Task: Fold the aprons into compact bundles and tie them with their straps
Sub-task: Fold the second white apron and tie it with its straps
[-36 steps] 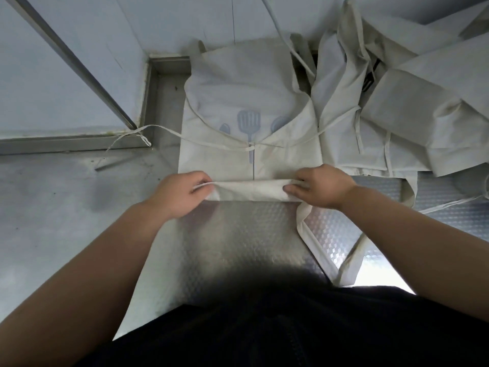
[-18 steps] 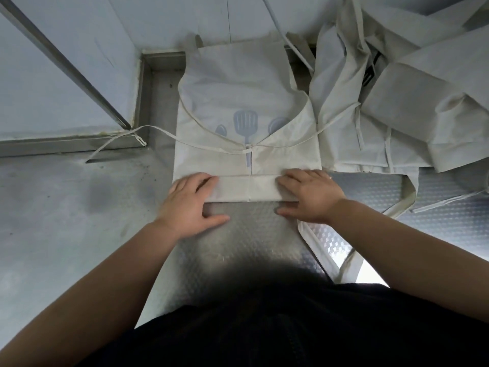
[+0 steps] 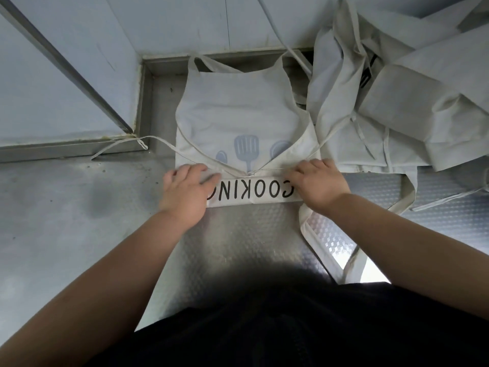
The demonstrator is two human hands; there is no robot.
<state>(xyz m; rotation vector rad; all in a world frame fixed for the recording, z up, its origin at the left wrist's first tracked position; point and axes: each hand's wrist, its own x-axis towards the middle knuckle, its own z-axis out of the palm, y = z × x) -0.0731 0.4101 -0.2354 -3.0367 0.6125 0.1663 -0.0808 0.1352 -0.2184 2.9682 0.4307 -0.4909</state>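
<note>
A cream apron [image 3: 238,112] with blue utensil prints lies flat on the steel table [image 3: 79,207], its bib toward the wall. Its near end is folded into a narrow band [image 3: 254,192] that shows black letters reading COOKING, seen upside down. My left hand [image 3: 185,192] presses on the band's left end, fingers laid over the far edge. On the right end rests my right hand [image 3: 320,181], fingertips at the fold line. A thin waist strap [image 3: 119,144] trails left from the apron. A wider strap [image 3: 330,250] runs off the near table edge under my right forearm.
A heap of several more cream aprons [image 3: 397,102] is piled at the back right, touching the flat apron's right side. Wall panels [image 3: 66,88] and a metal ledge [image 3: 66,149] close off the back and left. An embossed steel sheet [image 3: 238,247] lies before me.
The band was turned over once more away from me, so the COOKING lettering now faces up. Both hands moved forward with it and rest on its ends.
</note>
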